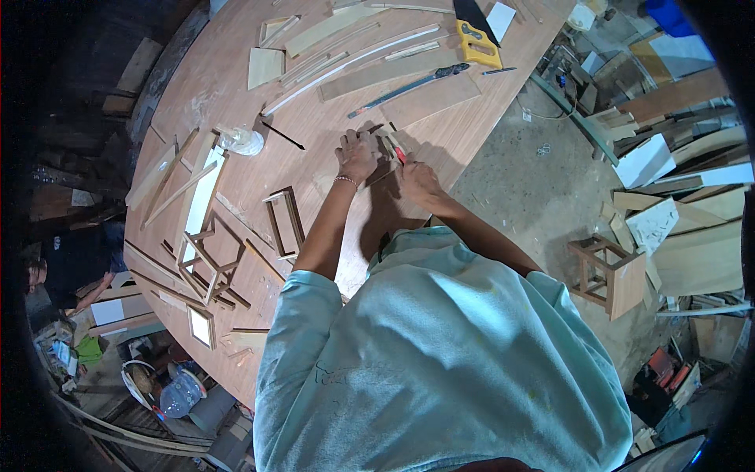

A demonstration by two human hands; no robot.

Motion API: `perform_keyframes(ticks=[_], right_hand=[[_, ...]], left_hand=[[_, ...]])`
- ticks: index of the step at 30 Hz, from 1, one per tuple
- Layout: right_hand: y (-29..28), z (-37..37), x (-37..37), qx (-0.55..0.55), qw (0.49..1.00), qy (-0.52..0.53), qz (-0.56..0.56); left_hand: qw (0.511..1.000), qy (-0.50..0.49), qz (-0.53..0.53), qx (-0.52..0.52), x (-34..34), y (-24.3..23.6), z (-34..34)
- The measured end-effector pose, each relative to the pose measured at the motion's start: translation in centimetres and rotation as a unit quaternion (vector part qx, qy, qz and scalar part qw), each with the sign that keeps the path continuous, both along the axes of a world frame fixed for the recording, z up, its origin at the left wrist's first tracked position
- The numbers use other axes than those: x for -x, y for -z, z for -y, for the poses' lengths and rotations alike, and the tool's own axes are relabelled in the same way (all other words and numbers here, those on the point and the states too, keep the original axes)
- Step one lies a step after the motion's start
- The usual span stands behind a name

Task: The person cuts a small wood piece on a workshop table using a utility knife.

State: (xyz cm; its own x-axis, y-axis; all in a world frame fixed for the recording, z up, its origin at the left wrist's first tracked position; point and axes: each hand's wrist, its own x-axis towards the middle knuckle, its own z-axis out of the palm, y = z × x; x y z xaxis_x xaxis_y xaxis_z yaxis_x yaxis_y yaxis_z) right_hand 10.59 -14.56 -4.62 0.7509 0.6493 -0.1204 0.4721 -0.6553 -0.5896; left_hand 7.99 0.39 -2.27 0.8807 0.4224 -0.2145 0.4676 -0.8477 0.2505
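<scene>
My left hand (355,157) lies on the wooden tabletop (181,86), fingers apart and slightly bent, pressing down beside a small piece I cannot make out clearly. Just to its right, my right hand (421,181) grips a red-handled cutting tool (399,153) angled toward that spot, over a pale board. Beyond my hands lie a long blue bar clamp (401,93), a flat board (436,101) and a yellow-handled saw (480,45). A thin black rod (283,135) and a white plastic container (244,141) are to the left.
Wooden frames (206,267), an open rectangle frame (285,223) and several strips cover the table's left. A small wooden stool (612,283) stands on the concrete floor (535,173) at right, near stacked offcuts (692,212). Another person (71,267) is at far left.
</scene>
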Motion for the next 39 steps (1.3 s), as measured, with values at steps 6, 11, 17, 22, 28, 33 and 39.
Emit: perform_keyframes(ticks=[6, 11, 17, 22, 28, 33, 39], right_hand=[[1.3, -0.4, -0.3, 0.015, 0.996, -0.069, 0.049], [-0.5, -0.4, 0.0, -0.012, 0.999, -0.036, -0.021], [-1.7, -0.7, -0.3, 0.015, 0.995, -0.032, -0.096], [-1.7, -0.9, -0.1, 0.032, 0.995, -0.02, -0.092], [-2.3, -0.6, -0.2, -0.004, 0.995, -0.06, -0.074], [-2.2, -1.0, 0.0, 0.016, 0.995, -0.051, -0.079], [-2.0, -1.7, 0.1, 0.035, 0.998, 0.006, -0.052]], left_hand=[[0.982, -0.053, 0.171, -0.068, 0.7, 3.1, 1.5], [0.958, -0.087, 0.254, -0.097, 0.7, 5.4, 1.6], [0.958, -0.097, 0.249, -0.103, 0.7, 5.9, 1.6], [0.961, -0.103, 0.243, -0.083, 0.7, 5.7, 1.6], [0.962, -0.105, 0.235, -0.087, 0.7, 5.6, 1.7], [0.953, -0.107, 0.266, -0.099, 0.7, 5.7, 1.7], [0.961, -0.101, 0.238, -0.096, 0.6, 5.2, 1.6]])
